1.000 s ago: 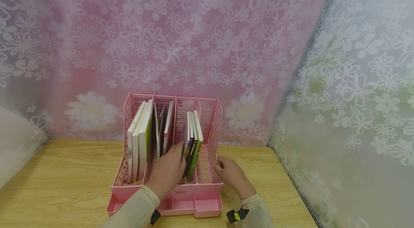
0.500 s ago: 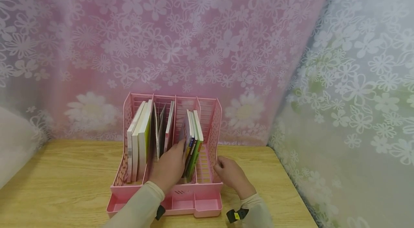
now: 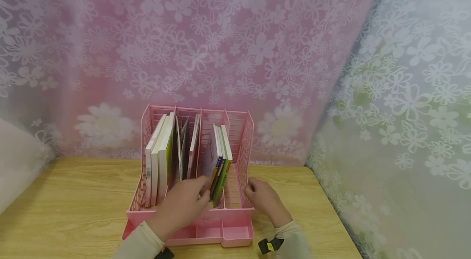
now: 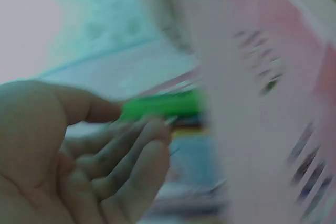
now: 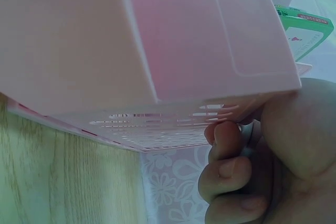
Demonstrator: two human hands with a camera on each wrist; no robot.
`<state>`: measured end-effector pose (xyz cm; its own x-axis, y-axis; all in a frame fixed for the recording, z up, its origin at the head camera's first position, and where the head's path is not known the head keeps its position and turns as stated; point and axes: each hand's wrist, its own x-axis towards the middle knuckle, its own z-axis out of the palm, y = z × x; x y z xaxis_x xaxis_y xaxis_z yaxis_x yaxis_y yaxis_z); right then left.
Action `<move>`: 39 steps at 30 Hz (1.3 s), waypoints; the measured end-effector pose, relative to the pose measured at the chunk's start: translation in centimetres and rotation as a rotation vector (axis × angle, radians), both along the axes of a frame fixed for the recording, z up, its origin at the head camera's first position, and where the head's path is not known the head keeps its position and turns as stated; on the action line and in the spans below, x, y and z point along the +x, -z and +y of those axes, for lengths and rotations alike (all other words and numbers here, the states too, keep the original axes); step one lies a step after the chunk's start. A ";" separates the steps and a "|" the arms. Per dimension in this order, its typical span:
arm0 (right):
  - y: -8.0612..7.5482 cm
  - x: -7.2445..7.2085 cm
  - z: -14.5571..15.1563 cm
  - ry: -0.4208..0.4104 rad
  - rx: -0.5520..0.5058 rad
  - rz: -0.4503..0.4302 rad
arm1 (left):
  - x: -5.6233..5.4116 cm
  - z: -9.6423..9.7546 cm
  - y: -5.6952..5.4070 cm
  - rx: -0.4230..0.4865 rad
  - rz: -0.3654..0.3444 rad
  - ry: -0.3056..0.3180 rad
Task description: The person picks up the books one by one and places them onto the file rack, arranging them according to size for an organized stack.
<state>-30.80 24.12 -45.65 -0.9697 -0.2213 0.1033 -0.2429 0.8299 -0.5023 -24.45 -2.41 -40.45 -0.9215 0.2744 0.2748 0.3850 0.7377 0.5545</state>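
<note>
A pink book organizer (image 3: 239, 214) with upright compartments stands on the table. Several slim books (image 3: 222, 181), a green-spined one at the right, lean to the left in its third compartment. My left hand (image 3: 182, 205) is just in front of them with loosely bent fingers. In the left wrist view, the thumb and fingers lie by the green spine (image 4: 163, 105) with nothing gripped between them. My right hand (image 3: 266, 202) holds the organizer's right side near the front, its curled fingers (image 5: 226, 174) against the slotted outer wall.
Thick white-edged books (image 3: 158, 161) fill the leftmost compartment, and thinner books (image 3: 193, 144) lean in the second. Small trays (image 3: 237, 232) run along the organizer's front. A flowered pink curtain (image 3: 220, 46) hangs behind the wooden table (image 3: 84, 193).
My left hand has come off the slim books and drawn back down and to the left. The books stay leaning in place. The right hand has not moved.
</note>
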 end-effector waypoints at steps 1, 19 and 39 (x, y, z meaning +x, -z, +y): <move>0.0 0.0 0.0 -0.001 0.000 -0.001 | 0.7 -1.0 -0.7 0.001 -0.028 0.015; 0.3 0.1 0.9 0.018 0.011 0.012 | -0.5 -16.1 2.8 -0.152 -0.369 -0.156; 0.3 -0.2 0.9 0.056 0.007 0.054 | -0.9 -14.6 2.6 -0.164 -0.292 -0.150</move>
<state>-30.96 24.98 -45.92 -0.9736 -0.1678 0.1545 -0.2226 0.8463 -0.4840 -25.38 -16.97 -43.02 -0.9879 0.1490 -0.0419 0.1090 0.8620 0.4951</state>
